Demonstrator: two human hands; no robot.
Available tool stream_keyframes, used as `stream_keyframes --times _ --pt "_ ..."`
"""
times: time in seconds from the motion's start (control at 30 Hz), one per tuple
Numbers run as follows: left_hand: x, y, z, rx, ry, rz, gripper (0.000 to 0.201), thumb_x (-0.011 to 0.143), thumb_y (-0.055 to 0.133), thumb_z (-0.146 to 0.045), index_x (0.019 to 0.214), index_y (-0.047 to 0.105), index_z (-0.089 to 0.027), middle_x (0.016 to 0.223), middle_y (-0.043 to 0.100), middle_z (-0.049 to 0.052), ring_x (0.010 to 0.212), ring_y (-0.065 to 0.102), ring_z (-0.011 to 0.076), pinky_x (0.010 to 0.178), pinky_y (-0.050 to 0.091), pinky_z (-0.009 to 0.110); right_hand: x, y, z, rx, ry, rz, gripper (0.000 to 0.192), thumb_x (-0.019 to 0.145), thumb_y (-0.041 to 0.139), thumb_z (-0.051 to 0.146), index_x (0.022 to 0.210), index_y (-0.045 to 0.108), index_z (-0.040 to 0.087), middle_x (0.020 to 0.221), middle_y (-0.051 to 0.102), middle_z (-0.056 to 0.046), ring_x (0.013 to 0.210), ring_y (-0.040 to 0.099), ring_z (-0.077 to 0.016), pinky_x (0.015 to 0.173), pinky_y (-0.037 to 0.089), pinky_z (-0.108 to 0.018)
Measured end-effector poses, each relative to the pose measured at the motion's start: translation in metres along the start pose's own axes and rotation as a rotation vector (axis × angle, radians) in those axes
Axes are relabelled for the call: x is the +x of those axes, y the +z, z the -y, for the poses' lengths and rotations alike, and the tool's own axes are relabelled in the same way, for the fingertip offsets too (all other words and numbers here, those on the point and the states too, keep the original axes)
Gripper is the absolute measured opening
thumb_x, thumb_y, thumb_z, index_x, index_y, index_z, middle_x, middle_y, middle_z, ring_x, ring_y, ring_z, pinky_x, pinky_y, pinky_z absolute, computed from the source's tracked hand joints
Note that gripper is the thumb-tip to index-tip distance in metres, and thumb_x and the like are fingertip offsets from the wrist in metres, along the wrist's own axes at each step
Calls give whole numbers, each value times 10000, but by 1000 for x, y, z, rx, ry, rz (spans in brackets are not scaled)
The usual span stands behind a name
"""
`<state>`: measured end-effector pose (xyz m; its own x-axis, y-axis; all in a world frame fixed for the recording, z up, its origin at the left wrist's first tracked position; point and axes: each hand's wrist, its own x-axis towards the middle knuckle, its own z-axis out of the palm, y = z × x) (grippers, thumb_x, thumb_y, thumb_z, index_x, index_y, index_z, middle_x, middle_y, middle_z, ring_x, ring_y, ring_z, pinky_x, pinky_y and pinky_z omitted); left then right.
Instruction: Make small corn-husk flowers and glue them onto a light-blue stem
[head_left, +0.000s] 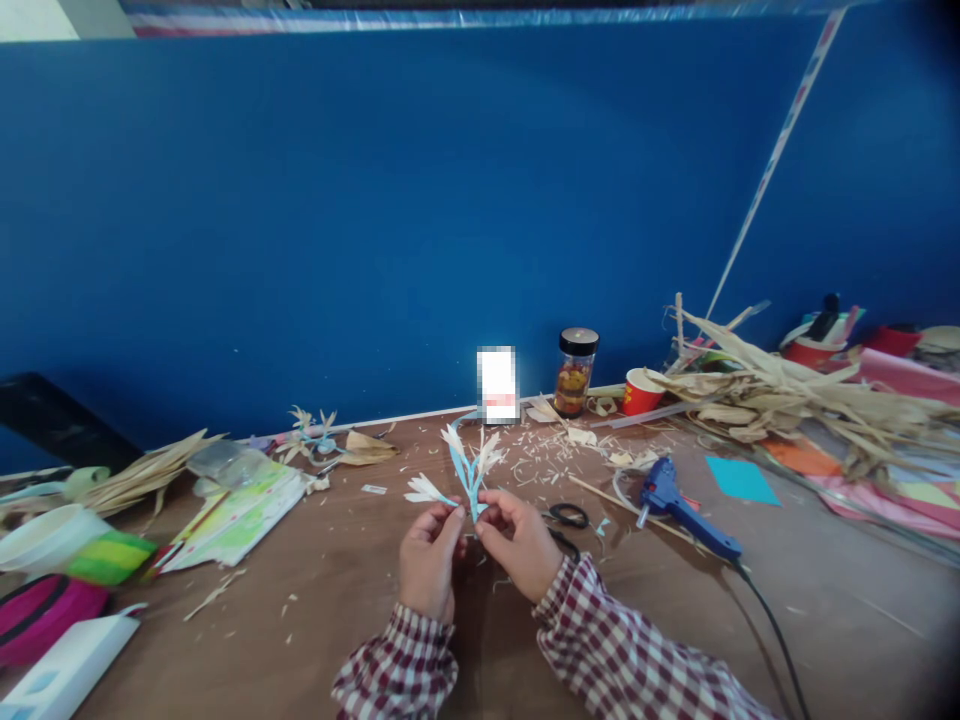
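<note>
Fingertips of my left hand (429, 560) and right hand (517, 545) pinch together on the blue stem of the husk flower sprig (466, 466), both grips clamped, holding it upright just above the worktop (337, 590). Scissors (568, 516) and blue glue gun (686, 508) lie right of me.

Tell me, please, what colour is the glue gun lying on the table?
The glue gun is blue with a black cord, seen best in the head view.

A craft workbench: a glue gun (686, 512), scissors (568, 516) and dried husks (787, 395) lie right of the hands, against a blue wall (420, 220).
</note>
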<state>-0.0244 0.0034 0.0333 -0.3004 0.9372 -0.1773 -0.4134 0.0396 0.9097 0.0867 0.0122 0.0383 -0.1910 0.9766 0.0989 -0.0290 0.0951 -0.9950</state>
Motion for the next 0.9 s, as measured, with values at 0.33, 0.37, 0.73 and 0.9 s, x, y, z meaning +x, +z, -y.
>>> stream_keyframes --times 0.33,0.37,0.73,0.9 --pt "-3 2 1 -71 -83 18 241 532 741 -239 694 618 -109 443 503 -67 369 387 13 359 312 112 0 1 -3 -28 -21 20 295 715 521 174 1008 542 148 674 545 3 582 482 -106 529 388 -215" --pt "-3 2 1 -72 -82 21 247 532 742 -238 706 625 -106 444 505 -66 370 388 13 360 312 112 0 1 -3 -30 -22 21 291 716 518 172 1005 545 151 671 543 5 577 480 -104 525 385 -213" --pt "-3 4 1 -43 -54 49 348 546 737 -230 860 647 -110 571 601 -16 392 399 7 376 317 116 -2 0 3 -79 -37 19 287 722 497 155 1001 564 176 649 547 10 556 487 -106 502 384 -208" --pt "-3 3 5 -59 -43 61 322 562 730 -217 855 639 -121 577 592 -20 407 409 14 391 323 124 -1 1 1 -95 -56 -1 283 722 501 155 996 569 177 656 559 7 571 504 -111 521 402 -214"
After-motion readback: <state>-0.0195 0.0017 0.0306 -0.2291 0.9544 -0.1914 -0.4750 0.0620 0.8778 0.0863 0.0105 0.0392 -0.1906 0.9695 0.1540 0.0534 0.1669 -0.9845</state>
